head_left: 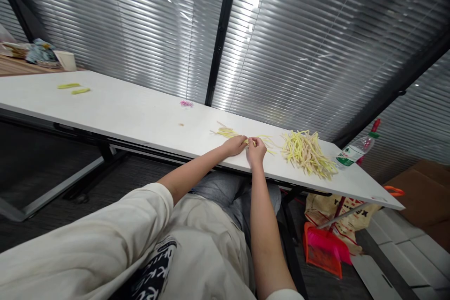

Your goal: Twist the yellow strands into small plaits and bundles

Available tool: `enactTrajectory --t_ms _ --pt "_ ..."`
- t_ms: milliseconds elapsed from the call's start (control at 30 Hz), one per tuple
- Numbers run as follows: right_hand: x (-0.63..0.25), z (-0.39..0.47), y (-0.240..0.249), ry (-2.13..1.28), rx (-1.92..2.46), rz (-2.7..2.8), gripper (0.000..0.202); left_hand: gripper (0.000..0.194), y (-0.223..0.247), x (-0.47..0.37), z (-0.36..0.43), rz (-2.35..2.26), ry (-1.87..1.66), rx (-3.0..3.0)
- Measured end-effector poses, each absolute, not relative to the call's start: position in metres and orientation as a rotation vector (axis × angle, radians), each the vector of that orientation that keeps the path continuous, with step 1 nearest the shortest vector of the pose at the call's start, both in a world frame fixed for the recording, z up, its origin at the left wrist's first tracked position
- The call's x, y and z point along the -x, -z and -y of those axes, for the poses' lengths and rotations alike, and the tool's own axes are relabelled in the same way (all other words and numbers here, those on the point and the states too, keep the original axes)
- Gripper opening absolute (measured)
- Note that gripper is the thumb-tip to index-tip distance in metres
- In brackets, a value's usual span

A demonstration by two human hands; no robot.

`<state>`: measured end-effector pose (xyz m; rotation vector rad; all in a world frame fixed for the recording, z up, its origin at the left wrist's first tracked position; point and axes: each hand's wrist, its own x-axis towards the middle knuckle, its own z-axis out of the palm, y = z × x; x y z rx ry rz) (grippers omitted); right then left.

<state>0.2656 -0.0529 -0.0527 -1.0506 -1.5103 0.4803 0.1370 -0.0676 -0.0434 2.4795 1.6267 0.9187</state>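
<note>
My left hand (235, 146) rests over the middle of a bunch of thin pale-yellow strips (227, 132), its fingers closed on them. The strips fan out to the left of the hand, and more loose ends show beyond my right hand. My right hand (256, 148) is against the left fingertips, thumb and fingers pinched at the bunch. Whether it holds a strip or something smaller is hidden. To the right lies a large loose heap of yellow and beige strips (309, 152).
Two yellow bundles (80, 91) lie far left on the white table (140, 108). Small pink bits (186, 103) sit near its back edge. A plastic bottle (355, 151) stands at the right end. A paper cup (66, 60) is far left; a pink dustpan (325, 246) is on the floor.
</note>
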Motion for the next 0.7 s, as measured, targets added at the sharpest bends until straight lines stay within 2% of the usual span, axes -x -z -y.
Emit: enactTrajectory --t_ms 300,700 --pt "-0.266 0.052 0.053 -0.519 1.038 1.432 0.037 0.038 0.039 -0.141 0.071 -1.657 -0.747 -2.533" --pt "-0.265 0.062 0.041 -0.54 1.04 1.364 0.04 0.034 0.035 -0.141 0.075 -1.665 -0.707 -2.497"
